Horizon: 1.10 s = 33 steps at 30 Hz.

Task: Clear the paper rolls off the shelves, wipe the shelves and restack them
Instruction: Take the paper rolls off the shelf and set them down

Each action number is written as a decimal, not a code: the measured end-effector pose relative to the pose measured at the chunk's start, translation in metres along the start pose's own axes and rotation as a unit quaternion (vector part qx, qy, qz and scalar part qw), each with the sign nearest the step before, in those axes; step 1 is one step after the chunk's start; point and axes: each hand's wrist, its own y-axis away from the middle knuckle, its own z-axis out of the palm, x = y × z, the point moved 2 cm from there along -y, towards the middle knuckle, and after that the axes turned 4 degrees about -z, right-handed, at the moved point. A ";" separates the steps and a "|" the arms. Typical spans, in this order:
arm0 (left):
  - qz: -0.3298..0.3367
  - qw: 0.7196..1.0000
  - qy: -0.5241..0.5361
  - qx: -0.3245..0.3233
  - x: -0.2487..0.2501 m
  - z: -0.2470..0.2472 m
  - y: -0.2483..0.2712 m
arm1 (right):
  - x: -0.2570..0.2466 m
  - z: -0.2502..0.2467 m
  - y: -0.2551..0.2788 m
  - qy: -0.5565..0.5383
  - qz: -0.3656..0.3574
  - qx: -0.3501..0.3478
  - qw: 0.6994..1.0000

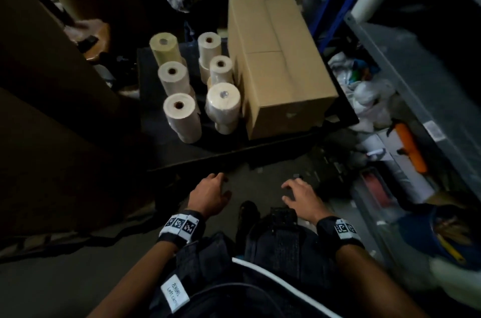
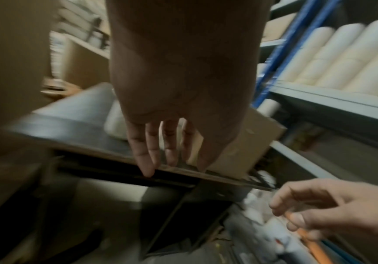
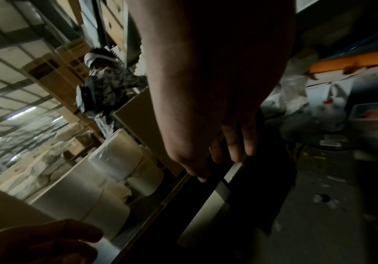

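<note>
Partly cleared: six paper rolls (image 1: 182, 117) stand on the dark platform (image 1: 166, 145) beside a cardboard box (image 1: 281, 65).
Both my grips, left hand (image 1: 210, 194) and right hand (image 1: 302, 196), hang released, holding nothing; more rolls on the shelf (image 2: 341, 59) remain, wiping undone, I judge.

Six rolls (image 1: 182, 117) up on end on the dark platform (image 1: 169, 151), set in two rows of three; lower rolls show beneath some, too hidden to count. One cardboard box (image 1: 281, 62) just beside them. Two hands in view, the left hand (image 1: 210, 194) and the right hand (image 1: 302, 196), each with one tagged wristband. On the shelf (image 2: 333, 97), at least four long rolls (image 2: 346, 53) lying side by side, cut off at the frame edge. One orange tool (image 1: 411, 147) low on the right.
</note>
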 end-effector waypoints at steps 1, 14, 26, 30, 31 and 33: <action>0.012 1.000 -0.006 0.001 0.010 -0.001 -0.003 | 0.007 -0.006 0.005 -0.002 0.009 0.015 1.000; 0.153 0.985 -0.081 0.027 0.234 -0.007 -0.066 | 0.143 -0.158 0.006 -0.027 0.052 0.192 0.980; 0.224 0.964 -0.115 0.086 0.444 -0.053 -0.200 | 0.281 -0.359 -0.147 0.152 0.058 0.233 0.959; 0.203 0.966 -0.147 0.071 0.478 -0.069 -0.253 | 0.305 -0.399 -0.215 0.180 0.061 0.238 0.952; 0.201 0.965 -0.156 0.068 0.484 -0.072 -0.268 | 0.312 -0.404 -0.232 0.182 0.055 0.231 0.954; 0.199 0.963 -0.171 0.068 0.496 -0.079 -0.299 | 0.325 -0.405 -0.261 0.190 0.043 0.211 0.958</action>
